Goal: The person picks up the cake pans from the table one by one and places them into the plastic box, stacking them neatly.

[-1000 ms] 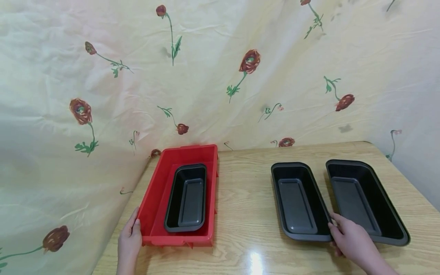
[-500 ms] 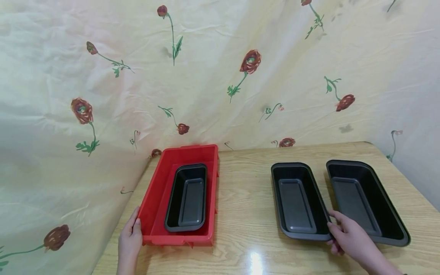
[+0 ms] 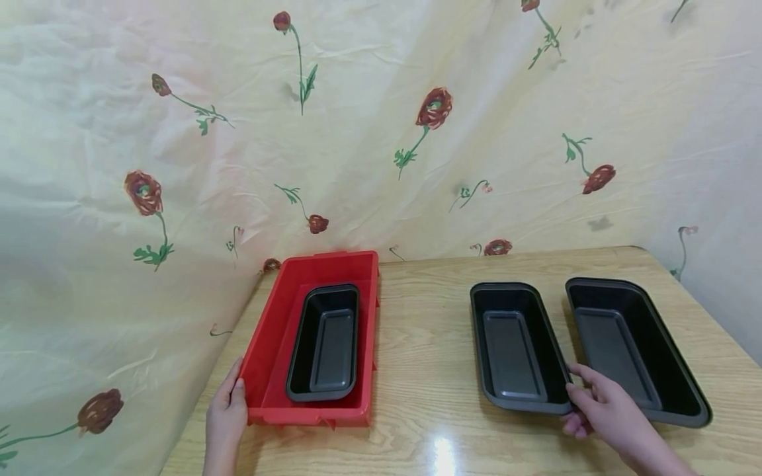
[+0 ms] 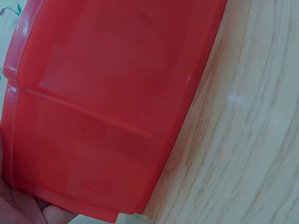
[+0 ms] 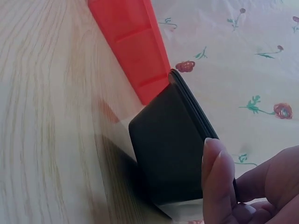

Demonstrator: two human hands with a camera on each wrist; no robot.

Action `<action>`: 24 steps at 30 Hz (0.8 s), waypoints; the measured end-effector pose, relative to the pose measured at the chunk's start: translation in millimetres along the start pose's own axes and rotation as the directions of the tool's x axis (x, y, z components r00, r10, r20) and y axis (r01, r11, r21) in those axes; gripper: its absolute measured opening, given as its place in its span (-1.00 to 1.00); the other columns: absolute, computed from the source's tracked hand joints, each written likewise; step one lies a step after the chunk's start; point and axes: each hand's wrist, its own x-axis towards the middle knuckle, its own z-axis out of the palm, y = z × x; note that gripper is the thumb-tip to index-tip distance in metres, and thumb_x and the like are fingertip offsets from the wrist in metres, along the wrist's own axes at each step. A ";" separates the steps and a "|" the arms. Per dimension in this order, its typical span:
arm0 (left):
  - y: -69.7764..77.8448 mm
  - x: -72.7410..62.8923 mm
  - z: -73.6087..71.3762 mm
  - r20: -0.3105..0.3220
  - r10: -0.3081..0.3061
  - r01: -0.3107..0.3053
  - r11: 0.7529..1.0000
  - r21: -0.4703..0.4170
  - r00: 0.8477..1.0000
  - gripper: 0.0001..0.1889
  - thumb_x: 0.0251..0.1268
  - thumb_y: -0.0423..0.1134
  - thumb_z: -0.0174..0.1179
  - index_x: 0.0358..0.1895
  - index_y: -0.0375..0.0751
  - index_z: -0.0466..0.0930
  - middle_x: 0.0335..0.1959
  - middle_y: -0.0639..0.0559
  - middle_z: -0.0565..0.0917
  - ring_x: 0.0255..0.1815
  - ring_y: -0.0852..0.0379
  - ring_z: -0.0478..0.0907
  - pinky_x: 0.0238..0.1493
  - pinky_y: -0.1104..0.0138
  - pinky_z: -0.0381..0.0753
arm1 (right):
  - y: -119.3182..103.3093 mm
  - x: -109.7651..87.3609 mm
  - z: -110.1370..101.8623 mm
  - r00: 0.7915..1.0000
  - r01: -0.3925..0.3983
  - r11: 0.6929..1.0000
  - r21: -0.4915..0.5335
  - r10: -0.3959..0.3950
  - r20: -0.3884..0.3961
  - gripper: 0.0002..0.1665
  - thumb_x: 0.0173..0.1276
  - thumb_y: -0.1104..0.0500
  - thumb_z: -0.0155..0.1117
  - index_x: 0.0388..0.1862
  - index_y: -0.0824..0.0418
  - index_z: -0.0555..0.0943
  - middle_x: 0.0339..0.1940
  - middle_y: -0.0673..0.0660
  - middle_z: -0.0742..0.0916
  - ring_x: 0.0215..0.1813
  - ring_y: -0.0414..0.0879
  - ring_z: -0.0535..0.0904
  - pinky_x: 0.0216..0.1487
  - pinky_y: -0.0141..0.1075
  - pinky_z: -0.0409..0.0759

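At the left, my left hand [image 3: 226, 416] grips the near left corner of a red plastic tray [image 3: 256, 377], thumb and fingers on either side of its rim. A dark loaf pan [image 3: 332, 350] lies inside that tray. My right hand [image 3: 610, 413] pinches the rim of a second dark loaf pan [image 3: 513, 350] at its near right corner. In the right wrist view this pan [image 5: 168, 144] shows its outer side, with a shadow on the table beside it. The left wrist view is filled mostly by the red tray's outer side [image 4: 107, 102], fingers at its lower corner.
A third dark loaf pan [image 3: 619, 350] stands at the right, close beside my right hand. Everything rests on a wood-grain table [image 3: 423, 370]. A flower-printed cloth [image 3: 357, 132] hangs behind and along the left side.
My right hand has shifted slightly left, with the near end of the held loaf pan moving a little up and left. My left hand keeps its grip on the red tray.
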 end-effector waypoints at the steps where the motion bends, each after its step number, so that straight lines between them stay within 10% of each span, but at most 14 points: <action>1: 0.2 0.0 -0.1 0.002 -0.003 0.003 1.000 -0.002 1.000 -0.45 0.70 -0.36 -0.22 0.65 -0.18 0.09 0.60 -0.39 0.14 0.56 -0.43 0.12 0.46 -0.24 0.25 | -0.3 -0.3 -0.2 1.000 0.001 1.000 0.010 -0.001 0.004 -0.33 0.70 0.35 -0.20 0.54 0.70 -0.16 -0.43 0.24 0.73 -0.42 0.07 0.70 -0.38 -0.19 0.74; 24: -0.2 1.4 -0.4 0.022 -0.021 0.021 1.000 -0.016 1.000 -0.45 0.71 -0.34 -0.22 0.67 -0.15 0.06 0.62 -0.38 0.12 0.57 -0.43 0.10 0.46 -0.23 0.24 | -4.6 -8.3 -0.6 0.998 0.045 0.994 0.103 -0.049 0.045 -0.29 0.71 0.34 -0.19 0.55 0.69 -0.22 -0.42 0.30 0.75 -0.42 0.01 0.73 -0.34 -0.19 0.77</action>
